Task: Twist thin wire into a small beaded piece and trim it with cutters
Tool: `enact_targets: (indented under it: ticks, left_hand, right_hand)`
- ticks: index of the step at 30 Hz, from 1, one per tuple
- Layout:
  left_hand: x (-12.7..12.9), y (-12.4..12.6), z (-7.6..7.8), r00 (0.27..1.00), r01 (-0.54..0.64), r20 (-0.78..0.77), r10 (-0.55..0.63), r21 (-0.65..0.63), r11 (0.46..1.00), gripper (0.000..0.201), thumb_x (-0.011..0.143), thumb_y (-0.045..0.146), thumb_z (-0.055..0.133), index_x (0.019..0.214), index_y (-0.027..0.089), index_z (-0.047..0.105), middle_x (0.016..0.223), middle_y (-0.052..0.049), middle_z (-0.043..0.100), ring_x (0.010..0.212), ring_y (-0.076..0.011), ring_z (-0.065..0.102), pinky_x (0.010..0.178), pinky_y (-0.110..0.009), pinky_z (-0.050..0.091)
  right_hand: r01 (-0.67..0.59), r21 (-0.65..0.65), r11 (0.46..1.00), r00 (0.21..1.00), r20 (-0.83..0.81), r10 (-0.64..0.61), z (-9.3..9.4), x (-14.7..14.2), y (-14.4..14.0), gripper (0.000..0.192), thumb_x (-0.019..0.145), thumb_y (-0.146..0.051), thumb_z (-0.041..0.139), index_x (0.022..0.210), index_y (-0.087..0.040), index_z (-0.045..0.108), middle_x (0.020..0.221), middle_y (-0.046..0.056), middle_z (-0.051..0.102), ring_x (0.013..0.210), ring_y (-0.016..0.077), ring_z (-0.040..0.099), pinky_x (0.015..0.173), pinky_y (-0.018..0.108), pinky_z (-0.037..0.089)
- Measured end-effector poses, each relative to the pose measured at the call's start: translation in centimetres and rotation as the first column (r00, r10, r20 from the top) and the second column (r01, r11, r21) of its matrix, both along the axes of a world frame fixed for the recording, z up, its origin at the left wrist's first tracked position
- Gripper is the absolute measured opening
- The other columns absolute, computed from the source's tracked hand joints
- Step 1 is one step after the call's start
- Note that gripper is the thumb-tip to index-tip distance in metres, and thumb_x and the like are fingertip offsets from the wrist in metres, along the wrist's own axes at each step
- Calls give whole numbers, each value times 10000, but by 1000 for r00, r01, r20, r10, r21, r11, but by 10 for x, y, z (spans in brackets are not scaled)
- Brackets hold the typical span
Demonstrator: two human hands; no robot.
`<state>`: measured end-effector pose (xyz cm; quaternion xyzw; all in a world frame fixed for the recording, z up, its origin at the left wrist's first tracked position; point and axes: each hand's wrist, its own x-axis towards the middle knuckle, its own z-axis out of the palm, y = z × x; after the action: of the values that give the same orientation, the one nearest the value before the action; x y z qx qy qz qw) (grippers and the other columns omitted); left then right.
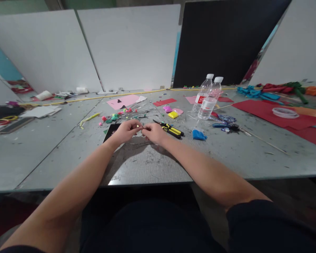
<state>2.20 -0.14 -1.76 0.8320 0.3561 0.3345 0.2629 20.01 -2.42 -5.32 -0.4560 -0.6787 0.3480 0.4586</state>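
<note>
My left hand (126, 131) and my right hand (154, 133) meet fingertip to fingertip above the table, both closed in a pinch. Between them is something small, mostly covered by the fingers, which I cannot make out. Thin dark wires (140, 144) lie on the table just below the hands. Close to the right hand rest yellow-and-black pliers (173, 130). A black flat object (111, 131) lies partly behind the left hand. Beyond the hands is a cluster of small pink and green pieces (123, 112) on thin stems.
Right of the pliers is a blue packet (199, 135); a yellow packet (173, 115) and a magenta packet (167, 109) lie farther back. Two plastic bottles (206, 107) stand behind. Red sheets (265, 112) with a tape roll (285, 112) cover the right. A yellow strip (89, 119) lies left.
</note>
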Motion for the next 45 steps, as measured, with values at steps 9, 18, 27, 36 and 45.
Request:
enact_targets:
  ticks: [9,18,27,36,45]
  left_hand:
    - [2,1,-5,991,76,108,-76,1,997,234,818,418,681,828,191,626,638,26,523,593,-125,486,576,-267,383]
    - [1,5,-4,983,108,150,-107,-5,994,213,766,381,709,740,178,647,674,-13,610,638,-136,521,611,-276,408]
    - [2,3,-2,978,68,197,-65,-12,998,215,750,371,729,720,179,639,644,0,592,626,-130,523,602,-269,432]
    - [2,1,-1,967,45,255,-19,-96,994,226,754,381,751,754,180,648,625,12,586,583,-114,520,571,-255,426]
    - [1,6,-5,979,17,205,1,-87,996,220,767,383,761,746,181,676,645,1,588,590,-112,507,567,-259,416]
  right_hand:
    - [-482,-424,767,769,-623,139,13,10,-2,151,736,-234,692,667,-172,573,616,-35,491,548,85,431,478,208,353]
    - [-641,-402,654,667,-713,215,17,18,-9,109,772,-153,745,758,-136,638,692,-13,535,616,82,495,479,169,371]
    - [-589,-264,764,719,-602,346,12,22,-8,248,705,-284,875,795,-161,679,744,-3,603,693,102,549,515,184,412]
    - [-455,-148,878,796,-509,327,1,10,-5,316,756,-430,821,826,-197,620,725,-18,587,649,122,571,490,224,483]
    - [-320,-223,921,829,-537,158,4,5,-5,228,830,-356,738,791,-199,576,675,-35,568,546,96,542,426,197,431]
